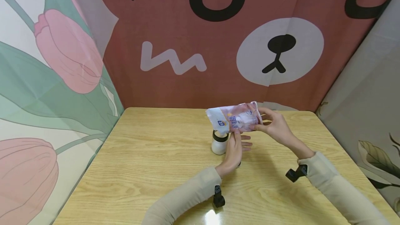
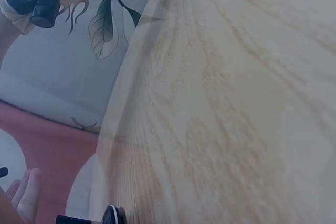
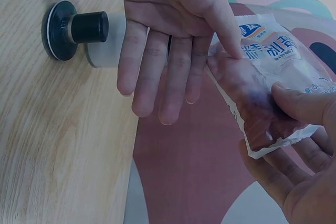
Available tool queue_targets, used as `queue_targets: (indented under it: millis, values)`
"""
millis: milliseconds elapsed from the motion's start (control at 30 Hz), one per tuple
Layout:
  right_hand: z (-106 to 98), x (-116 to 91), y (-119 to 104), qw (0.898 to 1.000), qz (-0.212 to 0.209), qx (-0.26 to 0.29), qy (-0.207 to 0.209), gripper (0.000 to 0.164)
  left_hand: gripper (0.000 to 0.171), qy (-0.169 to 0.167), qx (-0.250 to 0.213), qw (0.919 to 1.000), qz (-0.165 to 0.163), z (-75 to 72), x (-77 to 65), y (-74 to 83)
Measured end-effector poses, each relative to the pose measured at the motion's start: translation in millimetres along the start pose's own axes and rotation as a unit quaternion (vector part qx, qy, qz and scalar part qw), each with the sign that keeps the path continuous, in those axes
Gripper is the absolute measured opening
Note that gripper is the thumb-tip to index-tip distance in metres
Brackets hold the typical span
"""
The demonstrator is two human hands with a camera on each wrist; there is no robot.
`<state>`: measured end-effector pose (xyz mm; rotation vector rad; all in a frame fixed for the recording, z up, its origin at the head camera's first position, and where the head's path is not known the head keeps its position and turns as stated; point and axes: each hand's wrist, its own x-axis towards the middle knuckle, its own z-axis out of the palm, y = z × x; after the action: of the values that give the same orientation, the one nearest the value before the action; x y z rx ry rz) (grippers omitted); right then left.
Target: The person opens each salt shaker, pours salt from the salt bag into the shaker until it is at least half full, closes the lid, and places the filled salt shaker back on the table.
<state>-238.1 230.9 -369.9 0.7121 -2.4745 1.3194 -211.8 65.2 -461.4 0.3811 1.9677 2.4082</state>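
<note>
A printed plastic bag (image 1: 236,116) is held up over the table, tilted, its white end to the left. My right hand (image 1: 275,126) grips its right end, with the thumb (image 3: 302,103) on the face and the fingers behind. The thumb of my left hand (image 1: 234,150) touches the bag's lower edge; its other fingers (image 3: 152,77) are straight. In the right wrist view, reddish-brown contents or print show at the bag's lower end. Just below the bag stands a white jar (image 1: 219,145) with a black band at its neck, partly hidden by the left hand in the right wrist view.
A black lid with a knob (image 3: 63,30) lies on the wooden table (image 1: 150,148), mostly hidden behind the left hand in the head view. A cloth with a bear's face (image 1: 168,89) hangs at the back. Floral cloths (image 1: 75,51) hang at both sides.
</note>
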Motion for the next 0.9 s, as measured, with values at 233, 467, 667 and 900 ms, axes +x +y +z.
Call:
queue_targets:
  millis: [233,467,667,900]
  values:
    - [0.2,0.4,-0.2,1.0,0.0,0.001,0.001,0.054,0.051,0.0,-0.006,1.0,-0.004,-0.2,-1.3,2.4]
    - [0.4,0.3,-0.1,1.0,0.001,0.002,0.002,0.054,0.05,0.001,-0.012,0.9999,-0.003,0.0,-2.1,1.6]
    - [0.3,0.6,-0.5,1.0,0.003,-0.002,0.001,0.054,0.053,-0.001,0.001,1.0,-0.004,-0.9,-0.5,0.0]
    - [0.3,1.1,-1.0,1.0,0.005,-0.003,0.0,0.054,0.054,-0.004,0.0,1.0,-0.003,-1.4,-1.1,-0.1]
